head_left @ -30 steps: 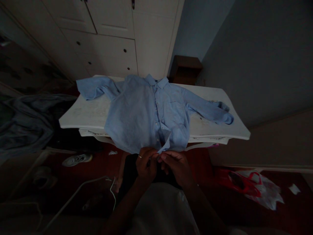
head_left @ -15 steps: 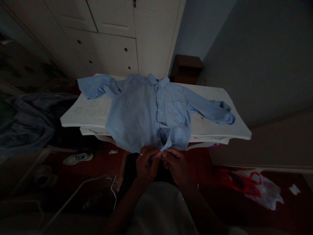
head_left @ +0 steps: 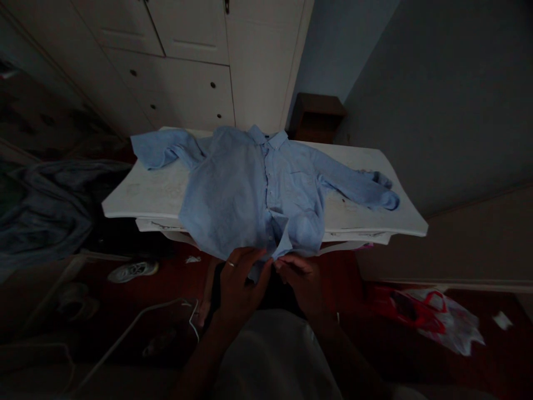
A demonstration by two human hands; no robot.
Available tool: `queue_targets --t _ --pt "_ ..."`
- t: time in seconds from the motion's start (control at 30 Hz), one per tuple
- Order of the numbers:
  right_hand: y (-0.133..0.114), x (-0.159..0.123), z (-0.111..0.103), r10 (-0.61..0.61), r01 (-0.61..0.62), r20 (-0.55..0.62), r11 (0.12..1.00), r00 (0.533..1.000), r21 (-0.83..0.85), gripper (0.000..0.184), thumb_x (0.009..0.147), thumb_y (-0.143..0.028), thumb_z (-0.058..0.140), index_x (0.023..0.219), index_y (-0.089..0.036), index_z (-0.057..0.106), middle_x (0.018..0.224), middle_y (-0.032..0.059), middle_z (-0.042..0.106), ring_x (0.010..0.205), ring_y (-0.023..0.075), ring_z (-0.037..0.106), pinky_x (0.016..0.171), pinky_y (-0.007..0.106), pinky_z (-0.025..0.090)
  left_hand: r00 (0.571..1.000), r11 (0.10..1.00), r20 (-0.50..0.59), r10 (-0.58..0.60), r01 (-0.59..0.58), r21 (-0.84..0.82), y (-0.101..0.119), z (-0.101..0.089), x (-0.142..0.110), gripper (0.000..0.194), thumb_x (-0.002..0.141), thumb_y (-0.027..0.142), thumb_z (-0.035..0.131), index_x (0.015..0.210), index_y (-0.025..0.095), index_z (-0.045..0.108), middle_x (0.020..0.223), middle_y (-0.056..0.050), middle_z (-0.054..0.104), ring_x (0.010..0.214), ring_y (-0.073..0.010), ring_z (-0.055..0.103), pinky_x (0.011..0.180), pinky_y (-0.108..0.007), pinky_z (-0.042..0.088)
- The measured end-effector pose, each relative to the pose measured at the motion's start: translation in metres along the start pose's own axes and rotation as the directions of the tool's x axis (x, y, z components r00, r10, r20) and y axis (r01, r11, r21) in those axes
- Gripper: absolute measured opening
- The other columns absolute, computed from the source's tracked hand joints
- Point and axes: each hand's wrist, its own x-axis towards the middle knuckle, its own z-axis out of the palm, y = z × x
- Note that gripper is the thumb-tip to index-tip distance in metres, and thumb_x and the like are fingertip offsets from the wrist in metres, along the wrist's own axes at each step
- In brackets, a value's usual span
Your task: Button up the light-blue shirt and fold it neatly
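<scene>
A light blue button-up shirt (head_left: 250, 189) lies front up on a white table (head_left: 145, 194), sleeves spread to both sides, its hem hanging over the near edge. My left hand (head_left: 237, 283), with a ring on one finger, has its fingers curled round the left side of the hem at the button placket. My right hand (head_left: 300, 278) pinches the right side of the hem just beside it. Both hands meet at the bottom of the placket, below the table edge. The room is dim.
White cupboards with drawers (head_left: 187, 83) stand behind the table, a brown stool (head_left: 316, 116) beside them. A dark garment (head_left: 45, 205) lies at the left. On the red floor are a shoe (head_left: 131, 271), a white hanger (head_left: 166, 316) and a red-and-white plastic bag (head_left: 433, 322).
My left hand has loosened from a tight pinch and its fingers now spread more over the hem. The right hand stays pinched. The shirt has hardly moved.
</scene>
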Motion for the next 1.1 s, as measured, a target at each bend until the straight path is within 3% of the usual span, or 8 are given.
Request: queue_targets --t 0.13,0.23,0.43,0.57,0.7,0.83,1.1 --pt "0.002 -0.001 -0.003 -0.144 0.145 0.019 0.978 0.989 -0.152 0.013 0.078 -0.031 0.068 0.073 -0.02 0.073 0.067 0.0005 0.067 0.06 0.0128 0.058 0.058 0.024 0.047 0.993 0.995 0.08 -0.086 0.09 -0.044 -0.001 -0.002 -0.004 0.022 0.083 0.025 0.068 0.104 0.019 0.065 0.091 -0.003 0.074 0.074 -0.0143 0.069 0.071 -0.027 0.056" --pt "0.003 0.0 -0.004 -0.182 0.188 0.047 0.966 0.982 -0.18 0.014 0.08 -0.032 0.067 0.075 -0.021 0.073 0.071 0.002 0.07 0.064 0.0143 0.061 0.061 0.025 0.049 0.972 0.972 0.119 -0.205 0.217 -0.094 -0.001 -0.003 -0.003 0.023 0.081 0.025 0.069 0.103 0.02 0.065 0.086 0.0 0.075 0.074 -0.0134 0.07 0.072 -0.025 0.056" --pt "-0.002 -0.001 -0.005 -0.119 0.128 0.087 0.986 0.989 -0.106 0.018 0.08 -0.034 0.067 0.071 -0.02 0.071 0.065 0.0002 0.066 0.057 0.0122 0.058 0.054 0.023 0.046 0.927 0.912 0.122 -0.354 0.371 -0.174 0.003 -0.002 0.001 0.012 0.079 0.025 0.071 0.089 0.021 0.065 0.076 0.003 0.071 0.069 -0.0111 0.067 0.067 -0.021 0.054" --pt "-0.006 -0.001 -0.007 -0.078 0.086 0.079 0.992 0.994 -0.097 0.016 0.079 -0.034 0.068 0.071 -0.019 0.071 0.061 -0.0011 0.063 0.054 0.0109 0.054 0.052 0.022 0.043 0.9 0.876 0.121 -0.418 0.435 -0.209 0.002 -0.001 -0.003 0.009 0.081 0.028 0.07 0.084 0.021 0.064 0.08 0.002 0.071 0.076 -0.0117 0.067 0.07 -0.022 0.053" --pt "-0.007 0.0 -0.011 -0.009 0.015 0.098 0.998 0.995 -0.066 0.018 0.077 -0.035 0.069 0.069 -0.019 0.07 0.058 -0.0022 0.06 0.051 0.0095 0.049 0.05 0.022 0.04 0.88 0.839 0.129 -0.457 0.474 -0.266 0.0 0.0 -0.007 0.013 0.08 0.03 0.07 0.085 0.021 0.063 0.083 0.001 0.071 0.079 -0.0127 0.068 0.072 -0.023 0.053" --pt "-0.004 0.002 -0.012 0.049 -0.045 0.141 0.998 0.989 -0.037 0.021 0.076 -0.038 0.069 0.068 -0.019 0.07 0.055 -0.0025 0.059 0.05 0.0097 0.048 0.05 0.022 0.04 0.86 0.832 0.179 -0.478 0.508 -0.221 -0.001 0.0 -0.004 0.013 0.079 0.031 0.07 0.083 0.021 0.064 0.076 0.001 0.07 0.071 -0.0126 0.066 0.062 -0.022 0.051" --pt "0.006 0.0 -0.01 0.028 -0.017 0.125 0.996 0.992 -0.089 0.023 0.08 -0.04 0.067 0.073 -0.018 0.069 0.065 -0.0004 0.065 0.06 0.012 0.056 0.058 0.023 0.046 0.863 0.825 0.221 -0.455 0.501 -0.259 -0.004 0.007 -0.008 0.014 0.077 0.027 0.069 0.088 0.021 0.064 0.076 0.001 0.07 0.071 -0.0132 0.066 0.069 -0.025 0.052"
